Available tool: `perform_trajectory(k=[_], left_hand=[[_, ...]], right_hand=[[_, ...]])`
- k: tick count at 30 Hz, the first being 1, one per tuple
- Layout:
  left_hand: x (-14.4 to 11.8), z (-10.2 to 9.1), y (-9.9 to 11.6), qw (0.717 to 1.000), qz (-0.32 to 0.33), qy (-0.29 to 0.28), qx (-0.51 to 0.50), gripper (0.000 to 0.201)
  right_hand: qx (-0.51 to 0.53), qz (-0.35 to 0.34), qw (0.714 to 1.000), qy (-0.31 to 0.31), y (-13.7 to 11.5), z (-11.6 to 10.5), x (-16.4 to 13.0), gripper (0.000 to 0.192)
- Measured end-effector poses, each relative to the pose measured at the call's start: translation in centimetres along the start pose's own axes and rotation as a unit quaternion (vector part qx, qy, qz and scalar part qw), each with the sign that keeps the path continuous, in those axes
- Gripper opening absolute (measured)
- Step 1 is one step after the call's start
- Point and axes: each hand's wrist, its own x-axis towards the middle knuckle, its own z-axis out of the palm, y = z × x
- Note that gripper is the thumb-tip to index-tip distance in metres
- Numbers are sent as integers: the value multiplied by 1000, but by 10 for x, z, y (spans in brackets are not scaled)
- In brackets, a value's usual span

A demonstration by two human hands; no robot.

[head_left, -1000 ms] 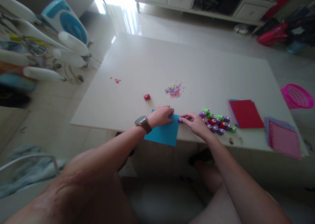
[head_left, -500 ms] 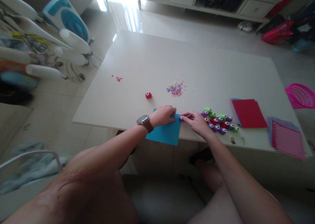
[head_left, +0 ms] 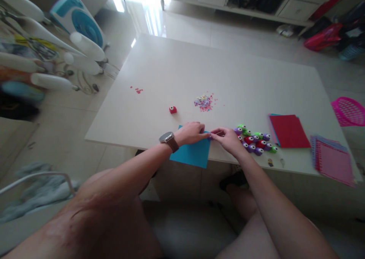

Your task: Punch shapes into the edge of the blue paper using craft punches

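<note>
A sheet of blue paper (head_left: 191, 152) lies at the table's near edge, its lower part hanging past the edge. My left hand (head_left: 192, 132) rests over its top side with curled fingers, gripping the sheet. The left thumb reaches across to a small purple paper punch (head_left: 210, 136) at the sheet's right corner. My right hand (head_left: 225, 138) pinches this punch, and fingers cover most of it. Just right of that hand stands a cluster of red, green and purple paper punches (head_left: 259, 144) with eye-like buttons. A single red punch (head_left: 172, 109) sits apart, beyond the left hand.
Punched confetti (head_left: 203, 103) is heaped mid-table, and a few red bits (head_left: 138, 90) lie farther left. Red sheets (head_left: 289, 130) top one stack at right, beside pink notebook-like sheets (head_left: 335, 158). Two small trinkets (head_left: 270, 162) lie near the front edge. A pink basket (head_left: 349, 111) stands beyond the table.
My left thumb has stretched rightward onto the purple punch, which is now more hidden. My right hand has kept its pinch, and the paper has hardly moved.
</note>
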Motion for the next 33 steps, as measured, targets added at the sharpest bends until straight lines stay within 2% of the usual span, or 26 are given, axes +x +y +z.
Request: perform_trajectory(k=[4,7,14,20,25,29,33], left_hand=[[2,2,3,1000,-27,9,-3,48],[4,4,4,999,-50,16,7,46],[10,4,8,995,-105,-5,-3,50],[13,2,7,994,-104,-27,18,48],[11,-2,3,996,-73,-43,25,48],[11,-3,1,997,-56,-38,26,40],[11,-3,3,997,-64,-40,20,40]], right_hand=[[-11,-4,1000,29,-1,0,4,30],[-41,21,999,15,-9,-1,7,34],[-139,108,984,7,-34,0,9,31],[-150,126,981,11,-34,5,12,23],[-87,92,992,-14,-29,-5,8,22],[-44,45,998,26,-31,-14,1,20],[-105,-27,994,19,-30,-17,-7,15]])
